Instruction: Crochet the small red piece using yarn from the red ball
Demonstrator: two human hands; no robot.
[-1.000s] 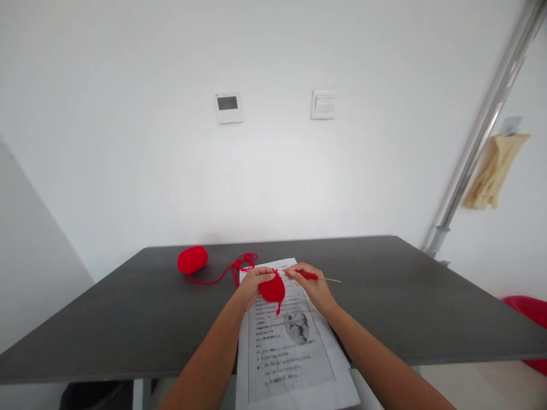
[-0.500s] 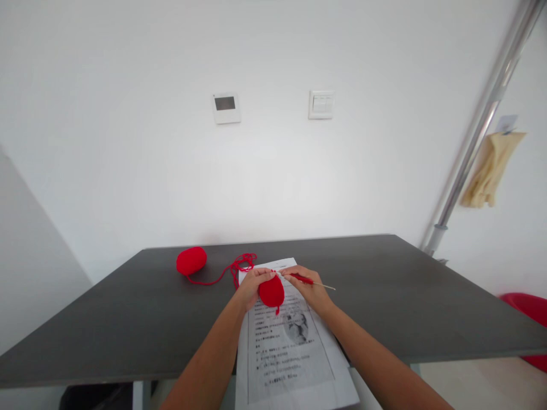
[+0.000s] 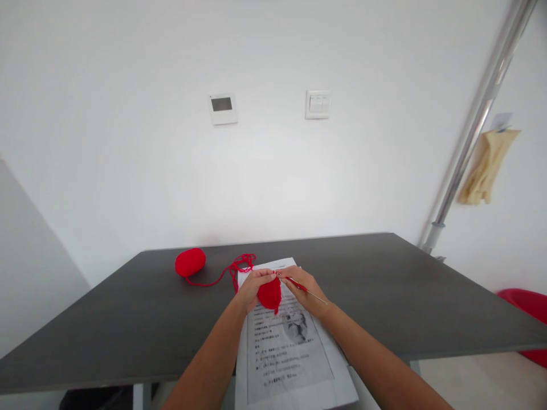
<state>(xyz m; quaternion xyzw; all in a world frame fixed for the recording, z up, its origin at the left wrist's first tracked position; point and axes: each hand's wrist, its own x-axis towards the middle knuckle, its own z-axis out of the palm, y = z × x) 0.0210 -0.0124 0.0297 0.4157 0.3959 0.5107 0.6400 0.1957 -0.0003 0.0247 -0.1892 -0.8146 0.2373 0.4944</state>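
A round piece of red crochet work (image 3: pixel 269 294) hangs from my left hand (image 3: pixel 252 287), which pinches its top edge. A short yarn tail dangles from its lower side. My right hand (image 3: pixel 310 290) is closed on a crochet hook (image 3: pixel 300 286) with a red grip and a thin metal shaft. The hook's tip meets the upper edge of the work beside my left fingertips; the exact stitch is too small to make out. From the hands, loose red yarn (image 3: pixel 243 262) runs left to a red ball of yarn (image 3: pixel 190 262).
Printed sheets of paper (image 3: pixel 286 364) lie beneath my hands and overhang the front edge of the dark table (image 3: pixel 128 319). A white wall with a switch panel (image 3: pixel 318 105) rises behind. At right are a metal pole (image 3: pixel 465 148), hanging beige gloves (image 3: pixel 489 165) and a red chair (image 3: pixel 525 304).
My right hand has turned the hook so its rear end points lower, and its tip has come closer to my left fingertips. The crochet piece is still in my left hand.
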